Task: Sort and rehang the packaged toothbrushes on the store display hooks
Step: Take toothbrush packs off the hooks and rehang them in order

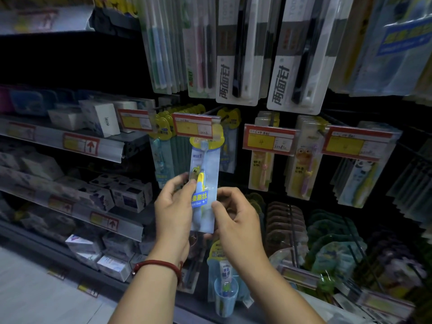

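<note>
The left hand (pixel 174 213), a red bracelet (pixel 161 265) at its wrist, and the right hand (pixel 236 223) pinch opposite edges of an upright packaged toothbrush (pixel 205 169) at frame centre, its top just below a red-and-yellow price tag (pixel 196 125).

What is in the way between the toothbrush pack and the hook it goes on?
A red and yellow price tag hangs right in front of the top of the toothbrush pack, hiding whether it is hung yet. The left hand and right hand grip the pack lower down, nothing between.
</note>
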{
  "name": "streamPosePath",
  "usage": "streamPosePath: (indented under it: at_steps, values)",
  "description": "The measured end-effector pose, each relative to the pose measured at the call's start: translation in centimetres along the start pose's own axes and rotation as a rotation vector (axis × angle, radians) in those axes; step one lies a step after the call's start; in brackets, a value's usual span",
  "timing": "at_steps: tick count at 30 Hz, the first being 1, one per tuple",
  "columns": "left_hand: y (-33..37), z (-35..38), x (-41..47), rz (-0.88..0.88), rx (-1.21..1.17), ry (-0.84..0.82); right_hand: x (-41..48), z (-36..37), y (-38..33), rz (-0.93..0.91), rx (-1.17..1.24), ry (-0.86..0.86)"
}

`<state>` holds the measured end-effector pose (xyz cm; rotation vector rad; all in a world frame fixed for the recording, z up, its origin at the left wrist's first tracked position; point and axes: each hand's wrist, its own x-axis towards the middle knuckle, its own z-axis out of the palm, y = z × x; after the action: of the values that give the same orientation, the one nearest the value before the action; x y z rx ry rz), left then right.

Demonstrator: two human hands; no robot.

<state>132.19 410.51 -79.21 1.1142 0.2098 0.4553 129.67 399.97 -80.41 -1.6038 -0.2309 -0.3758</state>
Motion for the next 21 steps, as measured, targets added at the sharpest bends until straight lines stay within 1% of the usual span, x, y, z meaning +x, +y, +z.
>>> streamPosePath:
  at_steps: [3,5,7,10,14,16,19,21]
  values:
    - [-0.7,-0.3,0.2,0.155,0.109,0.061,0.1,-0.1,0.2,0.012,-0.021,0.008]
    - [-1.2,-0.4,0.2,0.195,0.162,0.059,0.4,-0.2,0.7,0.001,-0.074,0.032]
    - [-1.5,-0.5,0.1,0.181,0.177,0.018,0.9,-0.2,1.3,0.005,-0.120,0.075]
    - [-1.9,-0.5,0.1,0.131,0.197,-0.038,1.5,-0.3,2.1,0.029,-0.120,0.110]
    - [-2.4,-0.3,0.7,0.025,0.247,-0.215,2.8,-0.8,3.1,-0.024,-0.198,0.119]
    - [-2.5,-0.1,1.7,0.048,0.343,-0.246,3.9,-1.0,3.5,-0.030,-0.198,0.128]
    - [-2.5,0.8,3.9,0.104,0.503,-0.275,6.1,-1.0,4.3,0.017,-0.185,0.146]
    - [-2.9,2.1,5.4,0.090,0.513,-0.288,8.2,-1.0,5.1,0.060,-0.243,0.135]
